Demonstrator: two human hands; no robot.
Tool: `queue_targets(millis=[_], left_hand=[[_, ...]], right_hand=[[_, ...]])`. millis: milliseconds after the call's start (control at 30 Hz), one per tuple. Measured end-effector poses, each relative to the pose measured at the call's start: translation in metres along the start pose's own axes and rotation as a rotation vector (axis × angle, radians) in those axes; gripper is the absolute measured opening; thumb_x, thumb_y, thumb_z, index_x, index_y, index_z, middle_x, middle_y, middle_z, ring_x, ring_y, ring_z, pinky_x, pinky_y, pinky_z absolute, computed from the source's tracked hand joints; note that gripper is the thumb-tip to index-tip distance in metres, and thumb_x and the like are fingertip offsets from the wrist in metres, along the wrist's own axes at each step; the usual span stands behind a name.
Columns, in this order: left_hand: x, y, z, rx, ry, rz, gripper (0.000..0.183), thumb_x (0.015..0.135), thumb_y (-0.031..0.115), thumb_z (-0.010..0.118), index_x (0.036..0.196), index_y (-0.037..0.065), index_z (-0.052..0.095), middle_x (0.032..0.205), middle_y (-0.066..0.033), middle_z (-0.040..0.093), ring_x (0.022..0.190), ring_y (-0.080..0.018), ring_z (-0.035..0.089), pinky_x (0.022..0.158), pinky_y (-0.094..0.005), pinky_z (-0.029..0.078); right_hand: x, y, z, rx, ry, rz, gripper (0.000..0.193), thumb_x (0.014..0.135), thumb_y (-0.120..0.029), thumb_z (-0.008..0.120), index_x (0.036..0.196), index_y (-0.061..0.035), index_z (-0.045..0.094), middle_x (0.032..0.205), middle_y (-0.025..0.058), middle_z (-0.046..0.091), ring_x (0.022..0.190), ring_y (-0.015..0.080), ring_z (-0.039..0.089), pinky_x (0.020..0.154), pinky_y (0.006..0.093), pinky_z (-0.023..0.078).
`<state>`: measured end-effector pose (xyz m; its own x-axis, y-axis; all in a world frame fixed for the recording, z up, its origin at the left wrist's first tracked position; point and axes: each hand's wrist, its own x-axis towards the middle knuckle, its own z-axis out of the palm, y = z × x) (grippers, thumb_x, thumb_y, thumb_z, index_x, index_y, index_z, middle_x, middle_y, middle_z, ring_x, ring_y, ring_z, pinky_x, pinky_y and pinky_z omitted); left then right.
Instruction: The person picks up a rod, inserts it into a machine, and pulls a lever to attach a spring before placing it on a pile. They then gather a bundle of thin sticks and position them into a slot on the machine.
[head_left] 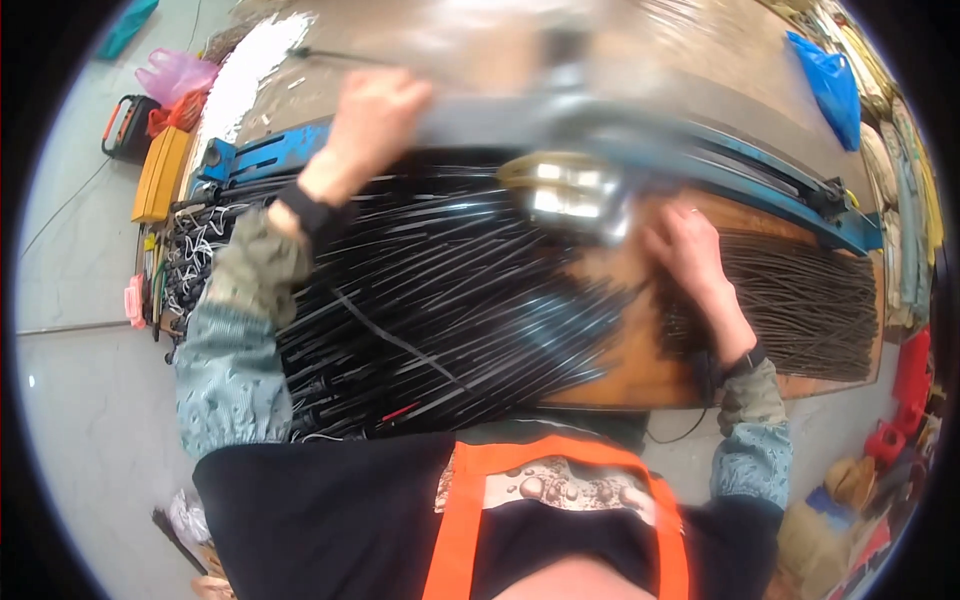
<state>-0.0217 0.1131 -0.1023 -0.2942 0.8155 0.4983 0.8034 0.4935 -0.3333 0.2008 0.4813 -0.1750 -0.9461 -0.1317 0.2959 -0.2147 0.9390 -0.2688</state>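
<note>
My left hand (pixel 378 112) is closed in a fist above the far edge of a pile of black rods (pixel 430 290). A thin dark rod (pixel 335 57) with a thicker tip runs into that fist and seems held in it. My right hand (pixel 688 245) is to the right of a blurred shiny metal part (pixel 580 195), its fingers bent together. What they pinch is hidden by blur. Behind both hands, a blue metal rail (pixel 760 170) runs across the bench, its middle smeared by motion.
Brown thin rods (pixel 800 305) lie bundled on the wooden bench top (pixel 630 365) at right. White cords hang among black rod ends (pixel 195 250) at left. A yellow box (pixel 160 175) stands beside the rail's left end. A blue plastic bag (pixel 828 90) lies at the far right.
</note>
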Motion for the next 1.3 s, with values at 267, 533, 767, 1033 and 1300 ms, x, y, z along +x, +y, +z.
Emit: queue_targets(millis=[267, 533, 767, 1033, 1300], left_hand=[[-0.028, 0.085, -0.054, -0.316, -0.622, -0.206, 0.009, 0.080, 0.011, 0.063, 0.087, 0.006, 0.066, 0.085, -0.0120, 0.065, 0.080, -0.0288, 0.065, 0.070, -0.0437, 0.054], [-0.038, 0.076, -0.052, -0.464, -0.636, -0.074, 0.022, 0.090, 0.009, 0.051, 0.109, 0.002, 0.059, 0.095, -0.0145, 0.059, 0.085, -0.0297, 0.060, 0.074, -0.0407, 0.053], [-0.035, 0.083, -0.058, -0.273, -0.275, 0.072, 0.051, 0.091, 0.015, 0.051, 0.142, 0.017, 0.048, 0.106, -0.0200, 0.060, 0.087, -0.0347, 0.061, 0.075, -0.0421, 0.052], [-0.041, 0.084, -0.099, -0.504, -0.423, 0.009, 0.037, 0.092, 0.024, 0.059, 0.128, 0.019, 0.056, 0.077, -0.0119, 0.057, 0.065, -0.0316, 0.061, 0.055, -0.0428, 0.050], [-0.002, 0.138, -0.120, -0.495, -0.612, -0.064, 0.030, 0.092, 0.021, 0.060, 0.121, 0.013, 0.059, 0.074, -0.0110, 0.058, 0.060, -0.0298, 0.060, 0.052, -0.0410, 0.049]], right_hand=[[0.007, -0.008, -0.001, 0.216, -0.013, 0.117, 0.021, 0.083, -0.018, 0.070, 0.082, -0.0034, 0.055, 0.078, 0.0131, 0.058, 0.074, 0.0324, 0.059, 0.065, 0.0411, 0.048], [0.017, -0.022, -0.004, 0.422, -0.093, 0.200, 0.023, 0.088, -0.018, 0.068, 0.083, 0.0012, 0.056, 0.070, 0.0161, 0.059, 0.063, 0.0255, 0.059, 0.062, 0.0364, 0.046], [-0.001, -0.023, -0.040, 0.436, -0.187, 0.311, 0.022, 0.088, -0.022, 0.067, 0.085, -0.0002, 0.065, 0.073, 0.0171, 0.063, 0.064, 0.0241, 0.061, 0.063, 0.0345, 0.048], [-0.003, -0.024, -0.040, 0.336, -0.277, 0.250, 0.028, 0.087, -0.040, 0.066, 0.090, -0.0121, 0.072, 0.082, 0.0119, 0.070, 0.079, 0.0329, 0.067, 0.070, 0.0401, 0.052], [-0.017, -0.014, -0.022, 0.601, -0.110, -0.031, 0.019, 0.084, -0.026, 0.073, 0.093, -0.0089, 0.073, 0.076, 0.0101, 0.067, 0.071, 0.0273, 0.064, 0.064, 0.0355, 0.050]])
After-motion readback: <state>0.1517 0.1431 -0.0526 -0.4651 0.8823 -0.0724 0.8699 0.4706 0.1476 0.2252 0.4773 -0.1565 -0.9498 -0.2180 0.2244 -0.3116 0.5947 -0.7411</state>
